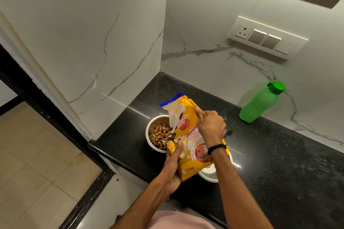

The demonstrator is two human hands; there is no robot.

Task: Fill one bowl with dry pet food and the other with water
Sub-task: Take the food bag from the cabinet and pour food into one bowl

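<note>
Yellow pet food bag [189, 139] held tilted above left end of black granite counter [279, 163], torn mouth over steel bowl [151, 132] near front-left corner. Bowl holds brown kibble [160, 136]. Left hand [173, 169] clamps bag's lower edge; right hand [211, 126] fisted on upper side. Second bowl [210, 174] mostly hidden under bag, contents unclear. Green bottle [260, 102], capped, against marble back wall [214, 42]. Switch panel [268, 38] above.

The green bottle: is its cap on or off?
On. The green bottle stands on the counter with its cap fitted.
</note>
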